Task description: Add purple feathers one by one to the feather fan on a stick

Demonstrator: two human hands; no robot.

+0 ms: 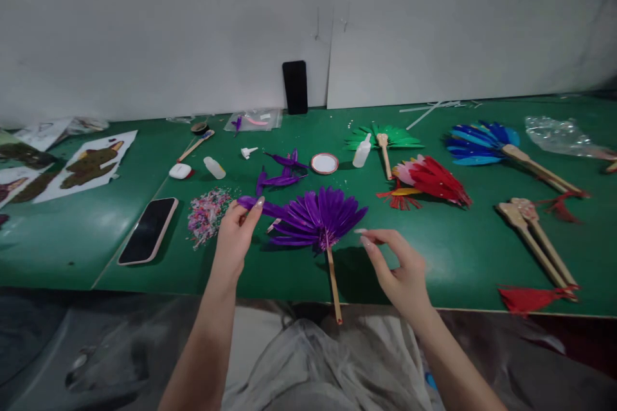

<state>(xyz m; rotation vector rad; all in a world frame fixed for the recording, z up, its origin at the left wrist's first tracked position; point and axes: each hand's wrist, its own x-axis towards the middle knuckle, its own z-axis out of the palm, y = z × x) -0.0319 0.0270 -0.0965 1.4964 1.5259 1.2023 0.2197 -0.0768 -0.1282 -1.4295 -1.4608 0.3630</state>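
Note:
A feather fan with purple feathers (pixel 321 215) lies before me, its wooden handle (pixel 333 286) reaching past the table's front edge. My left hand (pixel 236 231) pinches a loose purple feather (pixel 272 208) between thumb and index finger, just left of the fan, and the feather's other end overlaps the fan's feathers. To the right of the fan, my right hand (pixel 398 263) hovers with thumb and index tips close together but slightly apart; nothing shows between them. More loose purple feathers (pixel 284 176) are scattered behind the fan, near a small white dish with a red rim (pixel 324 164).
Green (pixel 385 141), red (pixel 434 183) and blue (pixel 482 144) feather fans and bare wooden handles (pixel 537 244) lie on the right. Small bottles (pixel 362 151), a pile of colourful bits (pixel 208 213) and a phone (pixel 149 231) are about. Another phone (pixel 295 87) leans on the wall.

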